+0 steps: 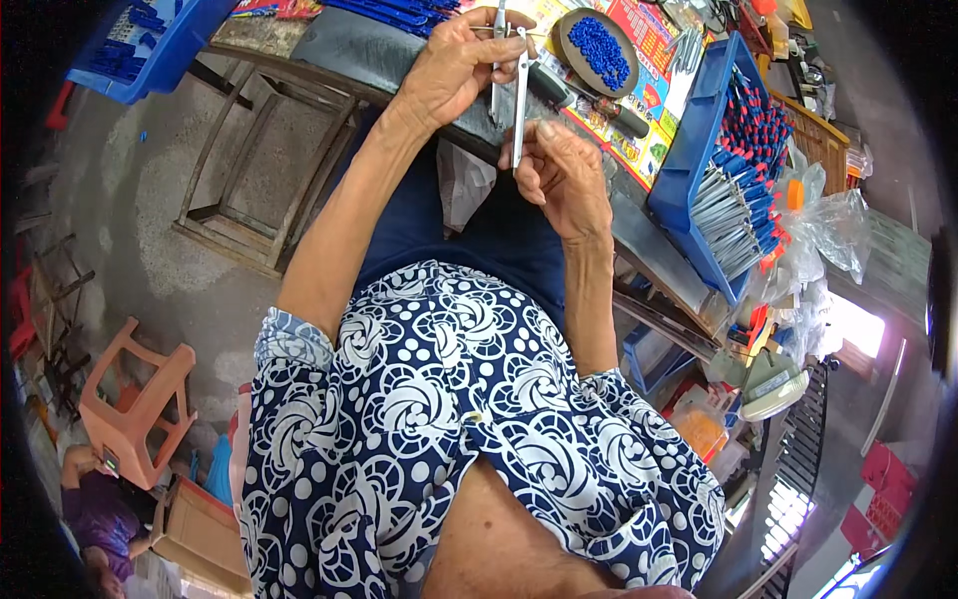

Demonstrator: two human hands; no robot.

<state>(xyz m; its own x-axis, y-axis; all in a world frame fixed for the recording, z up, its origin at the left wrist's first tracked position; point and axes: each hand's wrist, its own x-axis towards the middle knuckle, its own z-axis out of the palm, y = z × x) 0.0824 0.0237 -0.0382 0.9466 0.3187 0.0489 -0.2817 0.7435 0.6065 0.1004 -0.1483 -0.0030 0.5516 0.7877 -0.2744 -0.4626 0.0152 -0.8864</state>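
My left hand (pixel 454 72) is closed on slim silver metal pieces at the bench edge, its fingertips pinched near their upper part. One long flat silver metal strip (pixel 521 95) slants down from there, and a second thin metal piece (pixel 496 100) hangs beside it. My right hand (pixel 567 185) is closed, with thumb and fingertips at the lower end of the flat strip. Right of the strips, a dark-handled tool (pixel 549 85) lies on the bench. Beyond it sits a round bowl (pixel 567 58) of small blue pieces. The exact kind of the metal pieces cannot be made out.
A blue crate (pixel 689 150) full of metal rods with blue and red ends stands on the right. Blue parts (pixel 394 14) lie on the bench at the back. A wooden frame stool (pixel 235 225) and pink plastic stool (pixel 140 399) stand left. Another person (pixel 100 509) is at lower left.
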